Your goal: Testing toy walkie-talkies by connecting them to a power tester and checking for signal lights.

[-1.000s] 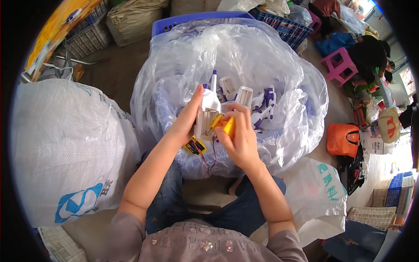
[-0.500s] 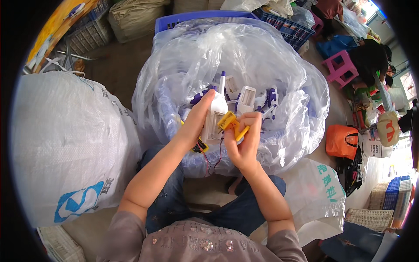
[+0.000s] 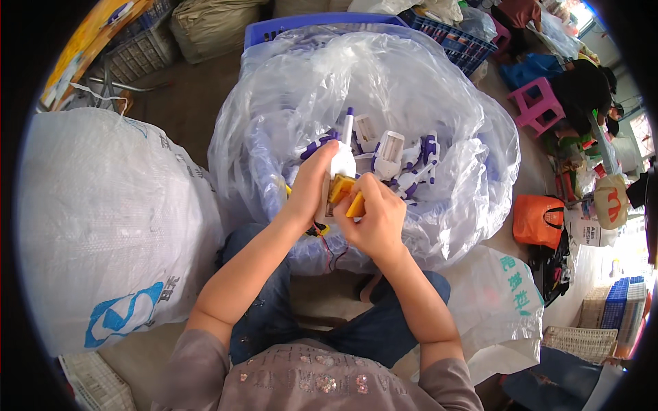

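My left hand [image 3: 310, 185] is closed around a white plastic device [image 3: 342, 163] with a purple-tipped stem pointing away from me. Closed fingers of my right hand [image 3: 376, 216] grip a yellow plastic tool [image 3: 340, 187] with a block-shaped head and a bar-like handle. Its head rests at the open slotted compartment on the device's near end, most of which my fingers cover. Below my left hand hangs a yellow-and-black part [image 3: 317, 229] with thin red and dark wires. Beyond my hands, several similar white-and-purple devices [image 3: 390, 154] lie in a clear plastic bag [image 3: 288, 85].
The bag lines a blue crate [image 3: 257, 33]. A big white woven sack [image 3: 116, 226] stands at my left; another white sack [image 3: 490, 308] lies by my right knee. Farther right are an orange bag [image 3: 539, 220], a pink stool [image 3: 538, 103] and other people at work.
My right hand has brought the yellow tool down and left onto the device's slotted compartment. Its grip has turned, with the fingers now over the tool. My left hand holds nearly still.
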Action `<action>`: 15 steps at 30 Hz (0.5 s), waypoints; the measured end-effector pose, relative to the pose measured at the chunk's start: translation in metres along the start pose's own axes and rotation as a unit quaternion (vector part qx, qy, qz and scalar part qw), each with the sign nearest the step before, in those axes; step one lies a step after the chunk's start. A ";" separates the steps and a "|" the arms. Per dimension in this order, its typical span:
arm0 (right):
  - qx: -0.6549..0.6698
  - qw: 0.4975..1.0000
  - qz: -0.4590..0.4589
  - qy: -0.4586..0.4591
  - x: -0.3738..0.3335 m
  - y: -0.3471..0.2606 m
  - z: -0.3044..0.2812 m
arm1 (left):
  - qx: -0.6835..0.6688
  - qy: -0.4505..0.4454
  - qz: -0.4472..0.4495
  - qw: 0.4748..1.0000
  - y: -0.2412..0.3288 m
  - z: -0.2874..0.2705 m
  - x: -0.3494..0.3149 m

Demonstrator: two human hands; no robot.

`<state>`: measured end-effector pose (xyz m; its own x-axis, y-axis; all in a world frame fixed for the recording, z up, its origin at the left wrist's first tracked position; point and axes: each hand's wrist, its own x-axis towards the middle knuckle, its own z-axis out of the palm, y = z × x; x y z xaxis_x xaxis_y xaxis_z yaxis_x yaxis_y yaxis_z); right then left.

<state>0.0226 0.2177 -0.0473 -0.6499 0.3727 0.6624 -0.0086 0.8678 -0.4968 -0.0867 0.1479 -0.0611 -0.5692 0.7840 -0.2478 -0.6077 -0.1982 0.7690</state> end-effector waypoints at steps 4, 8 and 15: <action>0.028 0.999 -0.033 0.006 -0.002 -0.003 0.002 | 0.023 -0.012 0.042 0.999 -0.001 0.000 -0.002; 0.023 0.999 -0.036 0.017 -0.007 -0.007 0.008 | 0.003 -0.014 0.022 1.000 -0.004 -0.005 0.000; 0.044 0.998 -0.037 -0.022 -0.014 -0.011 0.010 | 0.030 -0.029 0.000 0.999 -0.006 -0.016 0.002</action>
<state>0.0245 0.1996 -0.0564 -0.6774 0.2916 0.6753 -0.1240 0.8597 -0.4956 -0.0930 0.1412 -0.0757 -0.5352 0.8170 -0.2147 -0.5724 -0.1639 0.8034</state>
